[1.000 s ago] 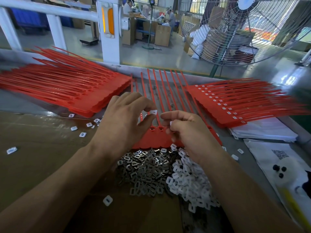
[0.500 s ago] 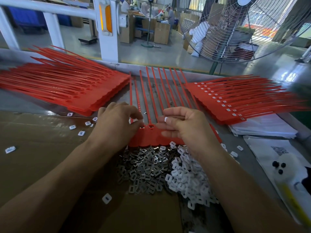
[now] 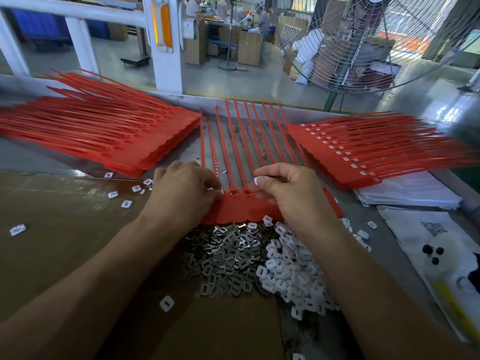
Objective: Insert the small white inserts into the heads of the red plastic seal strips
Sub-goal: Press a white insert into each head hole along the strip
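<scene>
A joined row of red seal strips (image 3: 244, 211) lies in front of me, tails pointing away and heads near my hands. Two heads (image 3: 240, 192) between my hands show metal pieces in their slots. My left hand (image 3: 181, 196) has curled fingers, and its thumb and forefinger pinch the strip head at the row's left end; what lies under the fingertips is hidden. My right hand (image 3: 293, 196) pinches a small white insert (image 3: 257, 181) just above the row and covers the heads on the right. A heap of loose white inserts (image 3: 291, 279) lies under my right wrist.
A heap of small metal clips (image 3: 226, 255) lies beside the white heap on brown cardboard (image 3: 65, 242). A stack of red strips (image 3: 104, 133) sits at the left, another with white inserts fitted (image 3: 363, 154) at the right. White bags (image 3: 415, 193) lie far right, a large fan (image 3: 363, 42) behind.
My left hand came down from holding a white insert in the air to pinching a strip head. My right hand shifted up over the row and now shows an insert at its fingertips.
</scene>
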The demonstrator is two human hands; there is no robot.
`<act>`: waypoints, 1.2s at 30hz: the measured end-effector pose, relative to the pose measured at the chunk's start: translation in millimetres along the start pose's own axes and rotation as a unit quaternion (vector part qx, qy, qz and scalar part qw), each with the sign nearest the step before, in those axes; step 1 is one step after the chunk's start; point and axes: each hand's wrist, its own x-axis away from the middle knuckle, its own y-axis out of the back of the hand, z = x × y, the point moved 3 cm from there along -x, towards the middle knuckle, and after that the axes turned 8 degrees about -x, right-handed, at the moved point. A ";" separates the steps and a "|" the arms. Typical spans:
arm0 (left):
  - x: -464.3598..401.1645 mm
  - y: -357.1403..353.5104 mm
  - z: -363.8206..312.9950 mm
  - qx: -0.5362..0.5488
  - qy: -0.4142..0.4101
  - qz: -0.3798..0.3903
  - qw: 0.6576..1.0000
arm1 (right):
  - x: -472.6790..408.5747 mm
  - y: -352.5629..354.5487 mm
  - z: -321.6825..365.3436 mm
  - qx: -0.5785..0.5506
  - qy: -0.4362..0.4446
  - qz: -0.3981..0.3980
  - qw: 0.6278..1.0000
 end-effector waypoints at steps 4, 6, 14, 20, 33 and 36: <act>0.8 0.1 1.2 -0.009 -0.013 -0.008 1.000 | 0.2 -0.8 -1.1 0.015 -0.010 0.001 1.000; 1.4 1.2 2.3 -0.019 -0.020 -0.015 0.999 | 0.5 -0.9 -1.7 0.021 -0.015 0.004 1.000; 2.0 3.0 -3.5 -0.082 -0.055 0.015 0.995 | 0.9 -1.2 -2.7 0.034 -0.012 0.013 0.999; 5.4 2.3 -5.8 -0.071 -0.059 0.043 0.995 | 0.6 -1.2 -3.6 0.035 -0.013 0.014 0.999; 12.2 4.6 -18.5 -0.097 -0.077 0.046 0.991 | 2.6 -1.7 -3.7 0.025 0.003 0.024 0.999; 11.8 4.4 -14.0 -0.060 -0.059 0.038 0.996 | 3.5 -1.0 -3.5 0.022 0.007 0.027 0.999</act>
